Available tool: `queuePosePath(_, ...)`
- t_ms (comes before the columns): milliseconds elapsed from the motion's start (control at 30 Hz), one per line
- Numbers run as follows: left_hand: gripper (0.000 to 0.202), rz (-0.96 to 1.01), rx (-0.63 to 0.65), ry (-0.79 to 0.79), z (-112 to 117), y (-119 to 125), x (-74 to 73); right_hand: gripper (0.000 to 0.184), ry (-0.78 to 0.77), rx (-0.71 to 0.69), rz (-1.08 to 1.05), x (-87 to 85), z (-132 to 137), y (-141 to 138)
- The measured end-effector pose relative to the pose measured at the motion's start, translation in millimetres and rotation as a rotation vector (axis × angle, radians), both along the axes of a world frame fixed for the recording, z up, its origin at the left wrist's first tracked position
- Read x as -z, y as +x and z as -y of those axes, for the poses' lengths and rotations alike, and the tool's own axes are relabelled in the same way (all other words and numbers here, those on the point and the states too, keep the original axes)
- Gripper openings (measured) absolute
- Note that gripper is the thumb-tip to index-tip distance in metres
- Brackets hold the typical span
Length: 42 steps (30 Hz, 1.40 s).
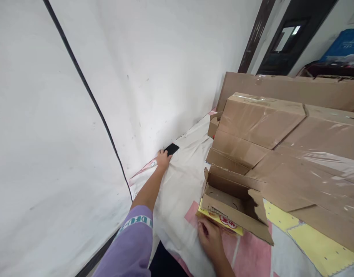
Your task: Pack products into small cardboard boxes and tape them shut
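Observation:
My left hand [163, 158] reaches out along the wall, its fingers closed over the near end of a black smartphone [173, 148] that lies on the white cloth. Close in front of me, my right hand [209, 235] is curled into a loose fist, and nothing shows in it. It rests against the near left corner of a small open cardboard box [220, 197] with a yellow printed side. The box's flaps stand up and outward, and the part of its inside that I see is bare.
A white wall [107, 77] with a black cable [90, 92] borders the left. Large taped cardboard boxes [251, 123] fill the right side. Yellow sheets [312, 242] lie on the pink and white cloth [182, 184]. A blue bag [344, 44] is far back.

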<state>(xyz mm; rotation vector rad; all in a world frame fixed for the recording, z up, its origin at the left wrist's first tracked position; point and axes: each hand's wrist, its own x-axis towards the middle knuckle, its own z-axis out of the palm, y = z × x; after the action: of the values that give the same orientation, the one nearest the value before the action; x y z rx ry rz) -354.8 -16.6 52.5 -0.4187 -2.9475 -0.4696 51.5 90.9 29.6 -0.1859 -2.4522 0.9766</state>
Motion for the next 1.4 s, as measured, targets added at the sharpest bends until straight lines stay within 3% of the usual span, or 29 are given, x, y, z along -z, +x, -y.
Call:
queuePosePath(100,0.047,0.006,-0.014,0.002,14.9,16.5,2.1,0.028,-0.008,-0.002,0.007,0.2,-0.3,-0.1)
queuePosePath(300,0.069,0.016,-0.107,-0.03,111.3,98.8,28.0,0.026,-0.037,-0.006,0.034,5.1,-1.9,3.5)
queuePosePath(400,0.075,0.045,-0.16,-0.059,137.8,117.1,37.7,0.023,-0.083,0.009,0.045,4.3,-1.0,5.2)
queuePosePath(633,0.078,0.089,-0.12,-0.108,142.1,112.4,36.6,0.018,-0.199,-0.052,0.133,-7.7,8.0,23.8)
queuePosePath(833,0.073,0.126,-0.007,-0.121,167.9,112.1,27.7,0.023,-0.124,-0.049,0.254,-7.9,29.2,95.0)
queuePosePath(967,0.068,0.095,0.023,-0.132,166.6,110.3,24.3,0.025,-0.044,-0.046,0.315,-5.8,42.4,126.7)
queuePosePath(1167,0.066,0.125,0.128,-0.161,156.3,95.6,21.4,0.025,0.034,0.013,0.299,-7.5,50.0,127.5)
queuePosePath(1400,0.069,0.136,0.106,-0.137,152.1,75.7,11.9,0.024,0.103,0.028,0.255,-1.4,50.7,127.0)
